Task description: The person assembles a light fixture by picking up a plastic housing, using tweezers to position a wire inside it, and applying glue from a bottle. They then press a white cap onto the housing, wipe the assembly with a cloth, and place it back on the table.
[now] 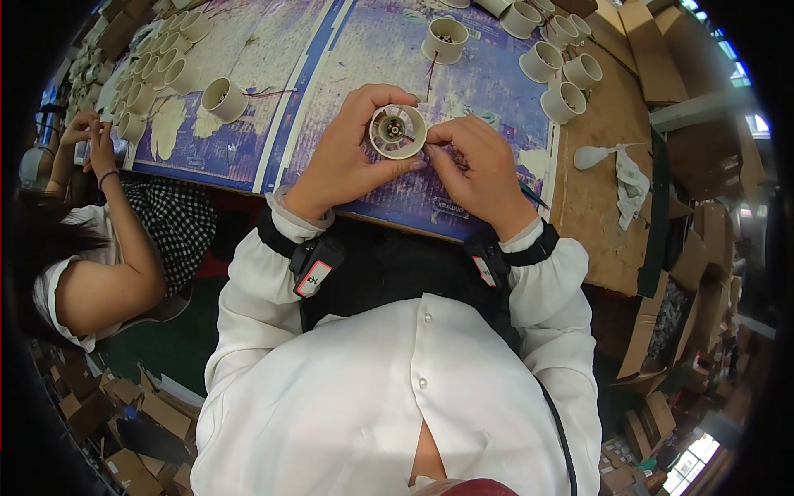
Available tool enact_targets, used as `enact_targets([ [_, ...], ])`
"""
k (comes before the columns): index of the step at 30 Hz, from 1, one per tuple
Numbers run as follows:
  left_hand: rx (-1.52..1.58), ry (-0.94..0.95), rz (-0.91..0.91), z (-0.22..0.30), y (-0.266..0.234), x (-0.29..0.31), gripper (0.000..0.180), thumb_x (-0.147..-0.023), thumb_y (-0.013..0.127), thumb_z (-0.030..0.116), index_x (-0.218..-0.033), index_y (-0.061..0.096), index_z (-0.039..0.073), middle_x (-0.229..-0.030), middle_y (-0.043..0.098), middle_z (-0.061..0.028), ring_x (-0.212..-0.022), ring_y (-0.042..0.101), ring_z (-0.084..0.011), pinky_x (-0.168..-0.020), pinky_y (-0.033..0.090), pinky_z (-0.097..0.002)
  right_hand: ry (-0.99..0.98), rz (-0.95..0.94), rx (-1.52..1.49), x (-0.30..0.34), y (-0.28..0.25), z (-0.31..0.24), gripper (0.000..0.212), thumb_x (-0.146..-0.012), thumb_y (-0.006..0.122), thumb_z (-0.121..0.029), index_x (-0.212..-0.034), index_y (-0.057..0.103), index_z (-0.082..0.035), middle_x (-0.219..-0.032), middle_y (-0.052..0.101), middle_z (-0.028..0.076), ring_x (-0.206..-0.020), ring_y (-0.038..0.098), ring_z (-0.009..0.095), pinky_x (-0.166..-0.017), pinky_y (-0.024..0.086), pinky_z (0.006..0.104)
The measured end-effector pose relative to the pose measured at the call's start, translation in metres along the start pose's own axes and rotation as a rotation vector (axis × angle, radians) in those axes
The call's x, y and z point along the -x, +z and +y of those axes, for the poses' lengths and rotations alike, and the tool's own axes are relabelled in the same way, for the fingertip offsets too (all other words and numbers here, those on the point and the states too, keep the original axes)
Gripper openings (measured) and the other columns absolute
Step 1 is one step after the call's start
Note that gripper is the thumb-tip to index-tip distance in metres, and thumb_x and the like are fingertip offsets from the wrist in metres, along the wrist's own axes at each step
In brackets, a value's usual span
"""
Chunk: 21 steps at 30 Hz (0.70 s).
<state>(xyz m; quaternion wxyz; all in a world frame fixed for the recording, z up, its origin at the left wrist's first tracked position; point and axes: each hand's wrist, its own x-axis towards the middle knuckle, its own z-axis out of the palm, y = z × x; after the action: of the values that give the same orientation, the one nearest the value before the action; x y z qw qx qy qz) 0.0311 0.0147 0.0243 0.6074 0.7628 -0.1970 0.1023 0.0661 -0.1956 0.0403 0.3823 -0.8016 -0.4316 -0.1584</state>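
White shirt (356, 397) cloth fills the near side. Beyond it, over the table (227, 50), the left hand (347, 153) curls around a white cup (407, 149). It looks light, stiff and smooth, best held by its outer wall. The right hand (480, 165) is narrowed at its right rim; whether it grips anything, I cannot tell. Fingers hide the cup's outside.

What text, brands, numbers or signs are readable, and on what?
Wording not copied here; locations only.
Left label, white, red-edged, on left wrist device: dark mark.
Right label, similar, on right wrist device: too small.
Blue table sheet: pale print near front edge; other print too small.
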Motion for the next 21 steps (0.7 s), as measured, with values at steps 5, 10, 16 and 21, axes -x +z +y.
enact_targets([
  [5, -0.031, -0.051, -0.018, -0.005, -0.003, 0.005, 0.061, -0.075, 0.085, 0.007, -0.128, 0.054, 0.007, -0.123, 0.055, -0.0094, -0.114, 0.057, -0.0237, -0.097, 0.047, -0.0320, 0.176, 0.065, 0.050, 0.000, -0.043, 0.000, 0.011, -0.084, 0.070, -0.004, -0.094, 0.067, -0.002, -0.088, 0.067, 0.012, -0.080, 0.064, 0.031, -0.069, 0.049, 0.0359],
  [10, -0.003, -0.125, -0.051, -0.008, -0.003, 0.006, 0.062, -0.075, 0.084, 0.007, -0.129, 0.054, 0.008, -0.122, 0.055, -0.0097, -0.114, 0.057, -0.0232, -0.096, 0.048, -0.0313, 0.532, -0.356, 0.268, 0.026, -0.098, 0.000, 0.016, -0.085, 0.068, -0.005, -0.100, 0.066, -0.002, -0.090, 0.067, 0.014, -0.083, 0.064, 0.034, -0.072, 0.051, 0.0387],
  [16, -0.001, -0.160, -0.064, -0.010, 0.000, 0.007, 0.062, -0.076, 0.085, 0.008, -0.129, 0.054, 0.009, -0.122, 0.055, -0.0098, -0.114, 0.056, -0.0231, -0.096, 0.048, -0.0319, 0.410, -0.472, 0.484, 0.056, -0.080, 0.012, 0.027, -0.085, 0.067, -0.004, -0.111, 0.063, -0.002, -0.097, 0.066, 0.017, -0.085, 0.064, 0.037, -0.074, 0.051, 0.0417],
  [21, -0.012, -0.179, -0.078, -0.007, -0.003, 0.010, 0.061, -0.075, 0.085, 0.009, -0.128, 0.054, 0.009, -0.123, 0.055, -0.0095, -0.117, 0.054, -0.0252, -0.099, 0.046, -0.0337, 0.317, -0.337, 0.400, 0.050, -0.084, 0.018, 0.027, -0.087, 0.067, -0.004, -0.113, 0.062, -0.002, -0.102, 0.066, 0.015, -0.083, 0.066, 0.030, -0.072, 0.052, 0.0401],
])
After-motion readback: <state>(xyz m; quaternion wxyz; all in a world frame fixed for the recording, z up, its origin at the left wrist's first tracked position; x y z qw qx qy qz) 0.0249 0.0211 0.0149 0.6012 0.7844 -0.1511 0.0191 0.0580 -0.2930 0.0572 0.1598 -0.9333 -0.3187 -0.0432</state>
